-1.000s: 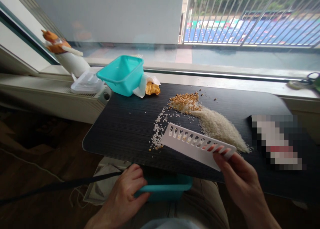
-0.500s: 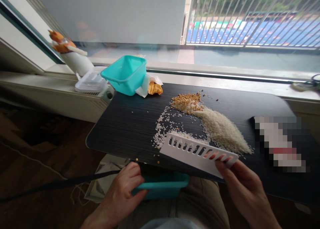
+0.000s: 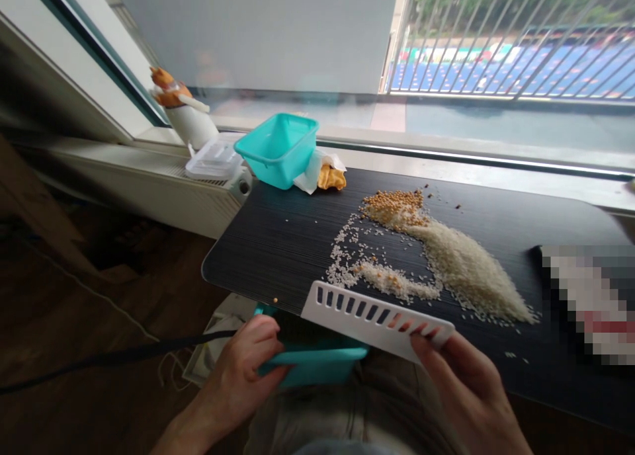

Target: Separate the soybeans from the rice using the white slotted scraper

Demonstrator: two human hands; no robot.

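Note:
My left hand (image 3: 243,362) is closed around the rim of a teal plastic tub (image 3: 322,368), held just under the table's near edge above my lap. Its inside is dark, so I cannot tell what lies in it. Between thumb and fingers of my right hand (image 3: 466,375) is a white slotted plastic strip (image 3: 347,324), slanting over the table edge. Just beyond the strip lies a small heap of rice (image 3: 397,282) with a few yellow beans in it. Farther back are a big rice pile (image 3: 471,270) and a patch of yellow beans (image 3: 397,205).
The black tabletop (image 3: 268,243) stands against the window sill. A second teal tub (image 3: 278,151), crumpled tissue and an orange-yellow scrap (image 3: 331,177) are at its back left. A clear plastic lid (image 3: 213,159) rests on the radiator. A blurred-out flat object (image 3: 590,303) lies right.
The strip has come toward me, off the small rice heap to the table edge. More of that heap shows. My left hand still grips the tub; the whole view has shifted.

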